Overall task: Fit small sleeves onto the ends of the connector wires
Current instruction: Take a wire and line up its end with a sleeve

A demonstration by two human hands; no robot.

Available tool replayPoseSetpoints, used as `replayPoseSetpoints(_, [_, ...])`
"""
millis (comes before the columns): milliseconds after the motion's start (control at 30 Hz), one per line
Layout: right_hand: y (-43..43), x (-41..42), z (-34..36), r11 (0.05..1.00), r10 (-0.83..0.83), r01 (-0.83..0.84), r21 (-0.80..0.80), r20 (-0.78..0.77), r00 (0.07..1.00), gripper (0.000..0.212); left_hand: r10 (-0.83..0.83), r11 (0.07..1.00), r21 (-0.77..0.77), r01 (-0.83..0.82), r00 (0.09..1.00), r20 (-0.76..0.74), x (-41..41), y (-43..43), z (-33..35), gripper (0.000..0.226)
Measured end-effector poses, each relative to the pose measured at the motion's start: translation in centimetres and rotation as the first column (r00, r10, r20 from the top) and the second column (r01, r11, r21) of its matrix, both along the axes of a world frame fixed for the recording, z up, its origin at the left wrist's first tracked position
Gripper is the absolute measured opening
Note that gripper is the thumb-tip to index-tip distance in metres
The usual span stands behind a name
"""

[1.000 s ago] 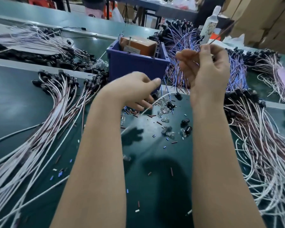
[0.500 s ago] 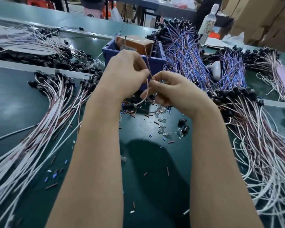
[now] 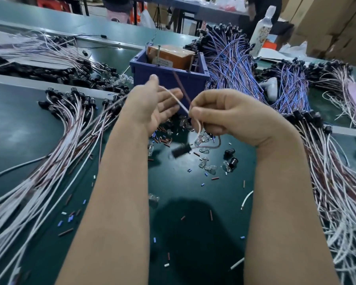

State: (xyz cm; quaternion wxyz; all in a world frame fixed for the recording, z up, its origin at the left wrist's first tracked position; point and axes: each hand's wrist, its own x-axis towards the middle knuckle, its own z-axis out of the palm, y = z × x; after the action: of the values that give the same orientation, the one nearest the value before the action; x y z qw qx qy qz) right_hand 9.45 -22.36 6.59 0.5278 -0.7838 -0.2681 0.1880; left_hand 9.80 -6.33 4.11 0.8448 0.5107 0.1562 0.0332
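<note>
Above the green bench (image 3: 14, 128), since half a second ago our left hand (image 3: 154, 105) has dropped its pinch and lies open, fingers straight, with the white connector wire (image 3: 178, 101) running across them. Only our right hand (image 3: 232, 116) pinches the wire. We judge one sleeve fitted, though none is discernible. The wire loops down to a blurred black connector (image 3: 179, 151) hanging over the loose sleeves (image 3: 162, 140).
</note>
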Motion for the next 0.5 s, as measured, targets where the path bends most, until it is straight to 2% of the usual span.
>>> replayPoseSetpoints(67, [-0.2,-0.4,0.1,0.990,0.118,-0.121,-0.079,-0.042,0.992,0.011,0.156,0.928,-0.352,-0.121,0.985,0.073,0.1,1.0,-0.5,0.026])
replayPoseSetpoints(100, [-0.2,-0.6,0.2,0.985,0.135,-0.139,-0.106,-0.043,0.990,0.011,0.217,0.880,-0.447,-0.158,0.972,0.084,0.1,1.5,-0.6,0.024])
replayPoseSetpoints(133, [-0.2,-0.5,0.2,0.987,0.117,-0.120,-0.109,-0.034,0.993,0.011,0.240,0.866,-0.470,-0.172,0.967,0.088,0.2,2.0,-0.7,0.026])
replayPoseSetpoints(200, [0.2,-0.2,0.1,0.999,-0.036,0.036,-0.034,-0.009,0.999,0.013,0.173,0.938,-0.320,-0.137,0.981,0.088,0.2,2.2,-0.4,0.028])
replayPoseSetpoints(267, [0.9,0.4,-0.2,0.964,-0.247,0.248,0.098,-0.027,0.969,0.015,-0.044,0.999,-0.023,0.047,0.993,0.106,-0.2,1.5,0.1,0.026])
replayPoseSetpoints(300, [1.3,0.7,-0.4,0.934,-0.316,0.321,0.156,-0.057,0.947,0.015,-0.185,0.976,0.134,0.171,0.978,0.096,-0.5,0.9,0.3,0.025])
replayPoseSetpoints(333, [1.6,0.9,-0.7,0.907,-0.354,0.368,0.207,-0.099,0.930,0.016,-0.316,0.915,0.283,0.287,0.947,0.062,-0.8,0.3,0.5,0.026])
replayPoseSetpoints(400, [1.9,1.3,-1.4,0.862,-0.377,0.418,0.287,-0.189,0.907,0.016,-0.498,0.737,0.513,0.440,0.867,-0.029,-1.2,-0.5,0.6,0.029])
replayPoseSetpoints(500, [1.8,1.6,-1.8,0.798,-0.368,0.459,0.392,-0.286,0.885,0.017,-0.620,0.513,0.675,0.531,0.772,-0.137,-1.7,-0.7,0.3,0.033])
